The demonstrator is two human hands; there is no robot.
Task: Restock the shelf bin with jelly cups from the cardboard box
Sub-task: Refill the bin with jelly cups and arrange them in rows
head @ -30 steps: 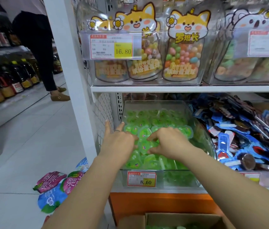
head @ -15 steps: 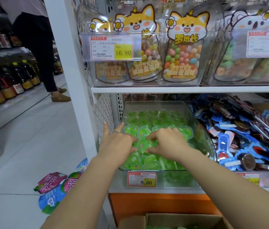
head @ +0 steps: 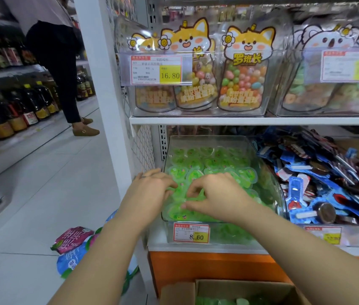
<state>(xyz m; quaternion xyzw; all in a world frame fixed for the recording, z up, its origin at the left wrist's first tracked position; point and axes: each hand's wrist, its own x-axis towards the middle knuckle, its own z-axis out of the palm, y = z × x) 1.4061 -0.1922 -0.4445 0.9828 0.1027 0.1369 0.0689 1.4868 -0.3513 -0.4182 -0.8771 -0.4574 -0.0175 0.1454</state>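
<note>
The white shelf carries a clear shelf bin on its lower level, beside a neighbouring bin of blue packets. The cardboard box sits open on the floor just below, with a few green cups showing at the bottom edge of the view.

The green jelly cups fill the shelf bin nearly to its rim, piled highest at the front. Both hands are down in that front pile. A second ago the left hand lay at the bin's left edge with its fingers straight and spread. Now those fingers are bent down onto the cups, though I cannot tell whether they hold one. The right hand has hardly moved, and its thumb and curled fingers pinch a cup near the front.

No cup is travelling between box and bin, so this looks like settling and levelling the pile rather than adding to it. With the bin this full, the restocking seems close to done, though the box is not yet empty.
</note>
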